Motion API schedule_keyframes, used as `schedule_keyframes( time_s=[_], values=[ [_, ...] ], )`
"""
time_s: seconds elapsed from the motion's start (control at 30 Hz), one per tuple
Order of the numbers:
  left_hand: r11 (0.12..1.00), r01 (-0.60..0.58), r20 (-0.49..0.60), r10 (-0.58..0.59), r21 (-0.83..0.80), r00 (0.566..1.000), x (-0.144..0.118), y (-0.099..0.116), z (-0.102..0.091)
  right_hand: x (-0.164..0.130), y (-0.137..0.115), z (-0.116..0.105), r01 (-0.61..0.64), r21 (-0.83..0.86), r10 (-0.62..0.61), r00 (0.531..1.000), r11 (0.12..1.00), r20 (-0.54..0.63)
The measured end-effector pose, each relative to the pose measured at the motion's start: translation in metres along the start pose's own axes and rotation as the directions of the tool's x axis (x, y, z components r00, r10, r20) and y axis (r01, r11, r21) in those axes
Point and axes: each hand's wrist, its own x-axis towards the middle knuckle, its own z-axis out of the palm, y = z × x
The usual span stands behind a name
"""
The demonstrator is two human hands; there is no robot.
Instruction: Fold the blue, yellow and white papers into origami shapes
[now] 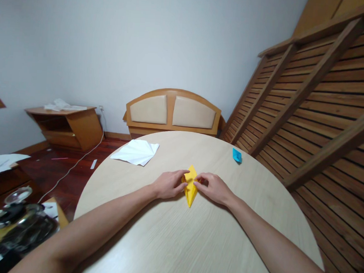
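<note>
Left hand [168,184] and right hand [215,188] both pinch the yellow folded paper [190,190] on the bench [193,245], blue paper [237,155] at two o'clock.

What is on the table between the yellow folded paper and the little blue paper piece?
Nothing: the head view shows only bare table between the yellow folded paper and the blue paper piece.

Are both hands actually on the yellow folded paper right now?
Touching. The head view shows the left hand and the right hand pressing fingertips onto opposite edges of the yellow folded paper, with no gap visible.
</note>
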Motion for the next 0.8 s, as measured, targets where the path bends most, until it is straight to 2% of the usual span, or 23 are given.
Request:
schedule_keyframes(
  time_s=[0.2, 0.53, 0.67, 0.8],
  values=[
    [0.995, -0.092, 0.049, 0.094, -0.038, 0.994, -0.001, -0.006, -0.004, -0.001, 0.001, -0.005, 0.053, -0.048, -0.051, 0.998, 0.997, 0.035],
    [0.982, -0.185, 0.073, 0.188, -0.041, 0.98, 0.0, -0.012, -0.006, -0.003, 0.007, -0.011, 0.242, -0.056, -0.235, 0.966, 0.969, 0.11],
    [0.977, -0.212, 0.068, 0.212, -0.006, 0.975, 0.0, -0.012, -0.006, -0.005, 0.008, -0.012, 0.236, -0.039, -0.23, 0.967, 0.971, 0.112],
    [0.981, -0.191, 0.07, 0.189, 0.018, 0.98, 0.0, -0.012, -0.005, -0.005, 0.009, -0.013, 0.197, 0.006, -0.197, 0.974, 0.98, 0.108]
  ],
)
